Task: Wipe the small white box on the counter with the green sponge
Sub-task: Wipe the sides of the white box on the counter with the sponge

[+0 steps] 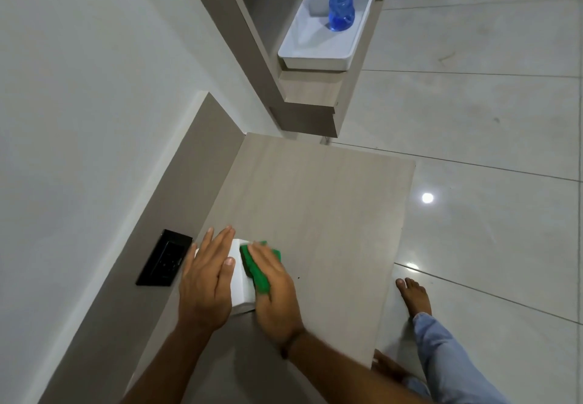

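Observation:
A small white box [241, 280] stands on the light wood counter [315, 214], near its left back panel. My left hand [205, 280] lies flat against the box's left side, fingers together, thumb on its top. My right hand [274, 290] presses a green sponge [255, 266] onto the top right edge of the box. Both hands cover much of the box.
A black socket plate [164, 258] sits on the brown back panel left of the box. Farther off, a lower shelf carries a white tray [315, 53] holding a blue spray bottle [340, 0]. Glossy floor tiles and my bare feet [413, 296] are to the right.

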